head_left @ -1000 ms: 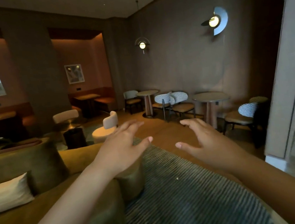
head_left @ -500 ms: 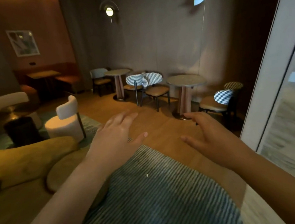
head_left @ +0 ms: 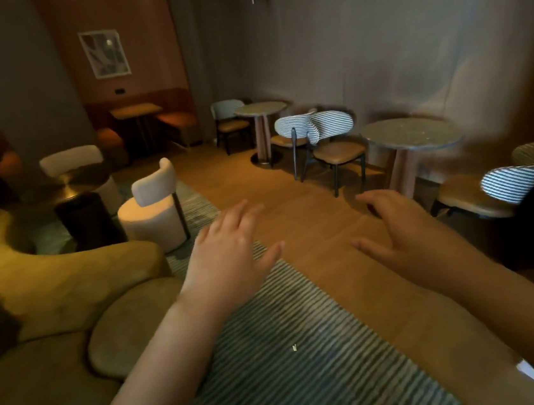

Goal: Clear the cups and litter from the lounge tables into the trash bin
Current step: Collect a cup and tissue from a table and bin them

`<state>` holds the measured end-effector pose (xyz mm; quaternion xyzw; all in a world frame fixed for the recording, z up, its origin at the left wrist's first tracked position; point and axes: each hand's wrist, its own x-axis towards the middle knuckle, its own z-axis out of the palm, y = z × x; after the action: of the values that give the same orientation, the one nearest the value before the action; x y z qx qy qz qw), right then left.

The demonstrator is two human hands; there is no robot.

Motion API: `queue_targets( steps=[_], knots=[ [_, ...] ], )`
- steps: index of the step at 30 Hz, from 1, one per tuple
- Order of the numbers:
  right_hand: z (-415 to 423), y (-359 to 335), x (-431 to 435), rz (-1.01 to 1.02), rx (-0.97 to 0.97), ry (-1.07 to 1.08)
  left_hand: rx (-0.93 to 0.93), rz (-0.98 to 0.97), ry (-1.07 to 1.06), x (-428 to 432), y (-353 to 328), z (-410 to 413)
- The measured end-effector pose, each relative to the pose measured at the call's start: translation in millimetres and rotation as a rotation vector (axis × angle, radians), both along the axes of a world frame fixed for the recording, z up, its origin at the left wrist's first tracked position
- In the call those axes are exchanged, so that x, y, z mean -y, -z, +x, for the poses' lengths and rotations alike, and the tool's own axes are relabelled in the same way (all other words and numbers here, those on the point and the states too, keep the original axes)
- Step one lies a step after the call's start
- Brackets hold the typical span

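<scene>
Small pale scrap of litter (head_left: 294, 347) lies on the striped rug (head_left: 279, 384) at 6 o'clock; probably paper, light, limp, best pinched. Left hand (head_left: 228, 256) and right hand (head_left: 405, 233) hover, fingers spread, empty. Round tables (head_left: 412, 134) at 2 o'clock appear bare; no bin visible.

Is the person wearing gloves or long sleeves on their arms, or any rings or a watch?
No gloves. The left hand and the right hand are both bare, and both forearms are uncovered as far as the picture shows, so no long sleeves. No watch or bracelet shows on either wrist. The picture is too blurred to tell whether any finger has a ring.
</scene>
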<state>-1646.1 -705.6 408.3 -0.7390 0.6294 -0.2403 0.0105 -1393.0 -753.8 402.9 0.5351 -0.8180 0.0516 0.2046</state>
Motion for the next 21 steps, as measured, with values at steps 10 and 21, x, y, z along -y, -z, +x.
queue_targets(
  steps=[10,21],
  knots=[
    [-39,19,272,-0.018,-0.063,-0.188,-0.031,0.087,0.119,235,14,-32],
    [-97,15,557,-0.037,-0.047,-0.133,0.013,-0.010,0.104,535,-10,-101]
  ],
)
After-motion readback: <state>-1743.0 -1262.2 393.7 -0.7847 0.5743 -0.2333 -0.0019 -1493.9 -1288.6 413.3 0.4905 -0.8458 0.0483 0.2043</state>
